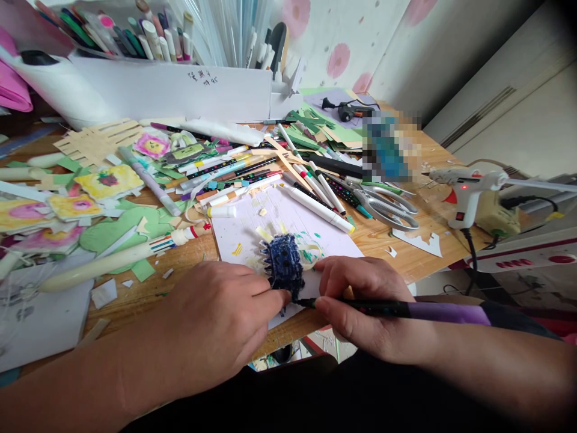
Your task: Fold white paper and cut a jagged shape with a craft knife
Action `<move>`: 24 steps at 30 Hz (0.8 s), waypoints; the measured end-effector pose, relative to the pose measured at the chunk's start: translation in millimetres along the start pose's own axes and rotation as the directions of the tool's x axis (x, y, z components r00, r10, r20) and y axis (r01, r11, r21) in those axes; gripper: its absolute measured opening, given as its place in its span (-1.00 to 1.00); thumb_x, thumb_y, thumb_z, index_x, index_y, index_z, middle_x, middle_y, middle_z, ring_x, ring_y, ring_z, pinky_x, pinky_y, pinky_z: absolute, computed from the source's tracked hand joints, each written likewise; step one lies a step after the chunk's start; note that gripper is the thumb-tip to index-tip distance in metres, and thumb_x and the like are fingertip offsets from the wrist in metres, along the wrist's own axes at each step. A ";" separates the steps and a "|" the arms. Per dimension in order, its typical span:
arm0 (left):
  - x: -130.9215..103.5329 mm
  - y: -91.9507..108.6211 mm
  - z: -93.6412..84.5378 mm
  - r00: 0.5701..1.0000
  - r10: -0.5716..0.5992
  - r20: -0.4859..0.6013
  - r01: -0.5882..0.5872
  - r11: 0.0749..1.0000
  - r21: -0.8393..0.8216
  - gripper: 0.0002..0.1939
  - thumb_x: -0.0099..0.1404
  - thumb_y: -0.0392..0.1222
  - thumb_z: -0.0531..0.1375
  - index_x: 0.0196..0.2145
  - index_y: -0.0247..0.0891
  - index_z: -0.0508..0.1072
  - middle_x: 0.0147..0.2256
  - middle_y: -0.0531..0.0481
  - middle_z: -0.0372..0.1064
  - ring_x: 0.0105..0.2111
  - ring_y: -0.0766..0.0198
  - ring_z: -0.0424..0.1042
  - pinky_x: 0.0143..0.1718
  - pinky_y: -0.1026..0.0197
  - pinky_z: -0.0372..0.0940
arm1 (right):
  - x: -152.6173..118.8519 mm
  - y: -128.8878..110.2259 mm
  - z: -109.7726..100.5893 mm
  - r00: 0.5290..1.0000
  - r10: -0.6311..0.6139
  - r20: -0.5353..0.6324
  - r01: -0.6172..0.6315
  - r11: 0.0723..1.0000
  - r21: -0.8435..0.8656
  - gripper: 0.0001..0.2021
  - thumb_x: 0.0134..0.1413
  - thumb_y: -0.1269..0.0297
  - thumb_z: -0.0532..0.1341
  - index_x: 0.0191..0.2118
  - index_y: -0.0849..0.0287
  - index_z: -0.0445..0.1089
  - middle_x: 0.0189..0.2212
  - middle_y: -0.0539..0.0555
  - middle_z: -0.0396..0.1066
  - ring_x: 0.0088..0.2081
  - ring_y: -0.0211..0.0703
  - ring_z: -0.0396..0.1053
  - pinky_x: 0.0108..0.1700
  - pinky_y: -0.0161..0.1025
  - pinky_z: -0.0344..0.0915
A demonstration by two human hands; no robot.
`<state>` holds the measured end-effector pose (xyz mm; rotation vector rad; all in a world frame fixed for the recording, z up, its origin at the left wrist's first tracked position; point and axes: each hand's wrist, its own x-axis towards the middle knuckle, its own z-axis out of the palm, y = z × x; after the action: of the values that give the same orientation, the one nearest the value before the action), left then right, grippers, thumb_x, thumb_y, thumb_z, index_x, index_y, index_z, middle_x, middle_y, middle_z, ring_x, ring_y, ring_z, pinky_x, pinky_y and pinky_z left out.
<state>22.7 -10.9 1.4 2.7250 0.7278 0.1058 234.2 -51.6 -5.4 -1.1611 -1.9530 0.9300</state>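
A small dark blue craft piece (285, 255) with fringed edges and pale strips at its top lies on a marked sheet of white paper (237, 231). The fingers of my left hand (225, 313) are bent over its lower edge and hold it; the thumb side is partly hidden. My right hand (365, 307) grips a marker pen (442, 312) with a black front and a purple rear. The pen's dark tip touches or nearly touches the lower right edge of the blue piece, close to my left fingertips.
Behind the paper lie several loose markers (311, 207) and scissors (383, 204). A white hot glue gun (473, 186) with a lit red light stands at the right. Painted paper pieces (108, 180) and green scraps cover the left. A white box (180, 90) backs the table.
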 end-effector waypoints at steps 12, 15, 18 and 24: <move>-3.0 -3.1 0.5 1.000 0.019 -0.004 -0.019 1.000 0.014 -0.78 0.21 -0.36 0.02 -0.37 -0.18 0.45 -0.51 0.05 0.38 -0.53 0.19 0.34 -0.50 0.15 0.11 | -1.8 2.6 0.3 1.000 -0.018 0.006 0.018 1.000 -0.003 -0.80 -0.01 0.42 0.19 -0.55 0.13 0.16 -0.64 -0.09 0.22 -0.56 -0.30 0.23 -0.24 -0.22 0.32; -3.0 -2.1 0.0 1.000 0.025 0.013 -0.026 0.999 0.044 -0.77 0.22 -0.37 0.02 -0.32 -0.17 0.44 -0.49 0.06 0.39 -0.51 0.18 0.34 -0.48 0.15 0.12 | -2.1 3.1 -0.1 1.000 -0.015 -0.015 0.015 1.000 0.010 -0.80 -0.01 0.42 0.18 -0.55 0.13 0.16 -0.64 -0.09 0.22 -0.55 -0.30 0.23 -0.23 -0.21 0.32; -3.5 -1.2 0.0 0.999 0.048 0.007 -0.049 0.997 0.067 -0.78 0.26 -0.35 0.00 -0.32 -0.18 0.44 -0.48 0.05 0.38 -0.50 0.18 0.34 -0.47 0.16 0.13 | -1.8 3.0 -1.1 1.000 0.001 -0.016 -0.001 1.000 -0.001 -0.80 -0.01 0.41 0.18 -0.55 0.13 0.16 -0.65 -0.09 0.21 -0.56 -0.30 0.21 -0.24 -0.21 0.33; -3.1 -0.8 -0.4 0.999 0.053 0.001 -0.053 0.996 0.073 -0.76 0.28 -0.34 -0.01 -0.30 -0.18 0.44 -0.49 0.03 0.39 -0.50 0.16 0.36 -0.46 0.16 0.16 | -0.4 1.8 -1.5 0.999 0.030 -0.020 -0.030 0.999 0.030 -0.79 -0.01 0.41 0.18 -0.57 0.13 0.15 -0.66 -0.10 0.21 -0.57 -0.30 0.21 -0.25 -0.21 0.33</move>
<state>19.5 -11.6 1.6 2.8142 0.6725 0.0939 236.4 -51.0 -6.2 -1.1815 -1.9036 0.9561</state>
